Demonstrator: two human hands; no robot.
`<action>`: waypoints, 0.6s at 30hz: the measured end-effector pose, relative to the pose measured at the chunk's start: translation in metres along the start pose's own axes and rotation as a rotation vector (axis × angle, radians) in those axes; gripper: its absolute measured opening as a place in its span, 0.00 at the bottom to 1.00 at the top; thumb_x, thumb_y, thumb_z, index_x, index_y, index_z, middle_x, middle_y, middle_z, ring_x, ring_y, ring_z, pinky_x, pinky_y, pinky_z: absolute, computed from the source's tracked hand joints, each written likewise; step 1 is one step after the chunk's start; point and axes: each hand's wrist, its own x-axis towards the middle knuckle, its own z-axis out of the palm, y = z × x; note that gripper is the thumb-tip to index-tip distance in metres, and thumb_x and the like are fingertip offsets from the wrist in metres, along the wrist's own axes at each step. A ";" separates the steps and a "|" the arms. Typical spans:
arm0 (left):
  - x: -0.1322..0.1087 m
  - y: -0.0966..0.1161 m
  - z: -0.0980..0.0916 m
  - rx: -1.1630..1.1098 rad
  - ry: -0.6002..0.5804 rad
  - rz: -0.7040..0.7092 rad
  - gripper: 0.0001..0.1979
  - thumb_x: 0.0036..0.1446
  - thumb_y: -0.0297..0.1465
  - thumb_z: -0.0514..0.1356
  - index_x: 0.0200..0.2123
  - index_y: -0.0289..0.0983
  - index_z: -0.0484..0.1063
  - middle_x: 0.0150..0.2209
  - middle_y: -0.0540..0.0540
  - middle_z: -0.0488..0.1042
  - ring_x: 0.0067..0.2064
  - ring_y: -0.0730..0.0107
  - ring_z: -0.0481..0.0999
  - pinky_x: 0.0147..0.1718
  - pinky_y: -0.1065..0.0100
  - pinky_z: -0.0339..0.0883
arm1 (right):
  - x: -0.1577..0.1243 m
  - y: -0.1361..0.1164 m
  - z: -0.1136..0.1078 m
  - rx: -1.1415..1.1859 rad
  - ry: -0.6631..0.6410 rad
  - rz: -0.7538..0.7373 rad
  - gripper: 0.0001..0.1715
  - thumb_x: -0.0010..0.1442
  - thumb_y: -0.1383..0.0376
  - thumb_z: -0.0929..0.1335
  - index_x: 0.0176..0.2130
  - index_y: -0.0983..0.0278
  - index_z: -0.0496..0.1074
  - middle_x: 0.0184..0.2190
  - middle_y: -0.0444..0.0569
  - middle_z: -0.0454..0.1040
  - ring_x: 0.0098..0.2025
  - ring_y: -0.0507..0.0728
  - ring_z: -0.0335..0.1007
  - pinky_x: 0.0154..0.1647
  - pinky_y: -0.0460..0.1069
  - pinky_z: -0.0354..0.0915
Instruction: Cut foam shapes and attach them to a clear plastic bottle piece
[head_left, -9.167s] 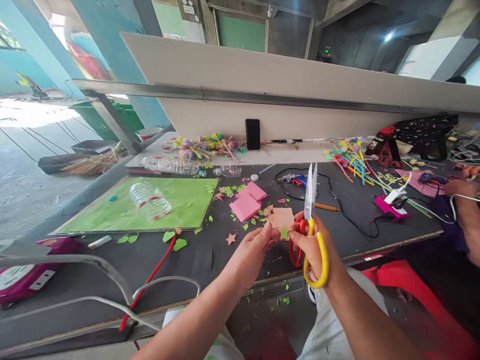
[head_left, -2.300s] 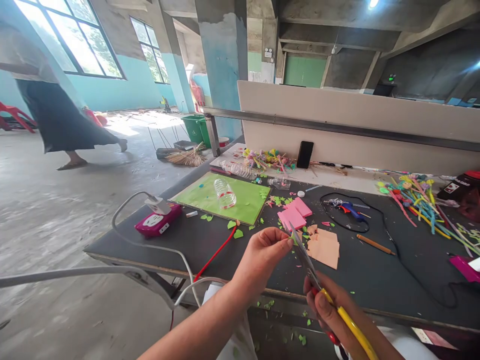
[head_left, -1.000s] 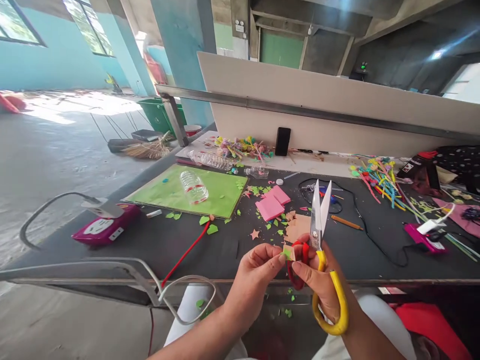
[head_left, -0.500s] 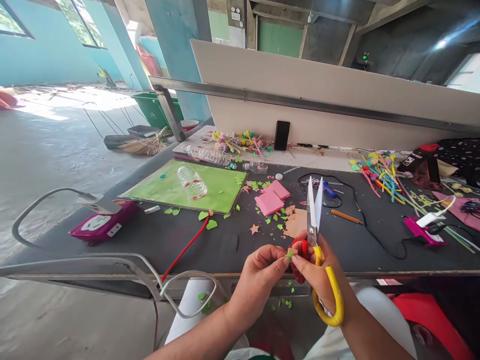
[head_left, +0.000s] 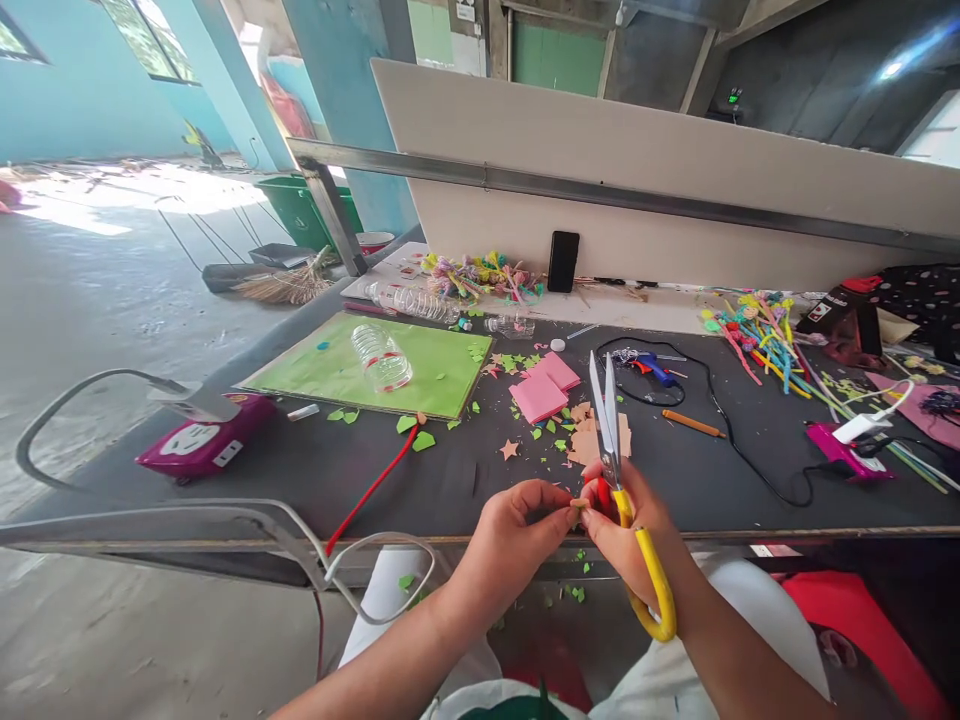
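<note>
L grip [head_left: 521,530] pinching paper pc. [head_left: 579,503], R grip [head_left: 634,525] touching it, holding scissors [head_left: 611,462] blades-up, forearms [head_left: 409,635] angled inward

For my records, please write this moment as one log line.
left hand: pinches small paper piece | right hand: holds scissors, touches piece | blades: parted

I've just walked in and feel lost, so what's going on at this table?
Someone's left hand and right hand pinch a small piece of paper together near the edge of a dark table. The right hand also holds scissors, blades pointing up and slightly apart. Just beyond lie pink paper, orange paper and an orange star; off to the left, a clear bottle lies on a green sheet.
</note>
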 end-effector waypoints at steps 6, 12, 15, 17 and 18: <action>-0.002 0.003 0.000 0.061 0.018 -0.004 0.09 0.50 0.33 0.64 0.24 0.33 0.74 0.22 0.50 0.70 0.25 0.76 0.62 0.25 0.74 0.55 | -0.004 -0.006 0.003 -0.029 0.014 0.000 0.19 0.44 0.63 0.74 0.38 0.58 0.70 0.27 0.40 0.71 0.30 0.52 0.71 0.34 0.46 0.69; 0.003 0.012 -0.020 -0.267 0.084 0.008 0.12 0.49 0.38 0.67 0.27 0.34 0.73 0.25 0.49 0.73 0.28 0.75 0.66 0.29 0.74 0.58 | -0.010 -0.014 -0.004 0.016 -0.082 -0.019 0.21 0.51 0.48 0.72 0.39 0.59 0.70 0.24 0.40 0.66 0.21 0.49 0.59 0.22 0.45 0.61; 0.005 0.026 -0.033 -0.328 0.179 0.054 0.13 0.47 0.38 0.69 0.26 0.34 0.74 0.26 0.49 0.74 0.29 0.74 0.68 0.31 0.73 0.60 | -0.015 -0.010 -0.009 0.015 -0.168 0.015 0.25 0.51 0.44 0.71 0.38 0.59 0.71 0.25 0.42 0.67 0.22 0.49 0.58 0.21 0.44 0.58; 0.005 0.034 -0.041 -0.331 0.240 0.090 0.13 0.46 0.38 0.70 0.27 0.34 0.75 0.27 0.48 0.75 0.30 0.74 0.68 0.31 0.73 0.60 | -0.018 -0.005 -0.012 -0.054 -0.197 0.014 0.28 0.49 0.40 0.70 0.36 0.60 0.72 0.25 0.43 0.67 0.23 0.50 0.60 0.23 0.45 0.60; 0.006 0.038 -0.044 -0.328 0.261 0.113 0.13 0.46 0.38 0.70 0.28 0.34 0.75 0.28 0.48 0.76 0.30 0.74 0.69 0.31 0.74 0.60 | -0.020 -0.003 -0.013 -0.085 -0.208 0.023 0.29 0.48 0.39 0.70 0.36 0.60 0.73 0.25 0.44 0.66 0.24 0.51 0.60 0.24 0.45 0.61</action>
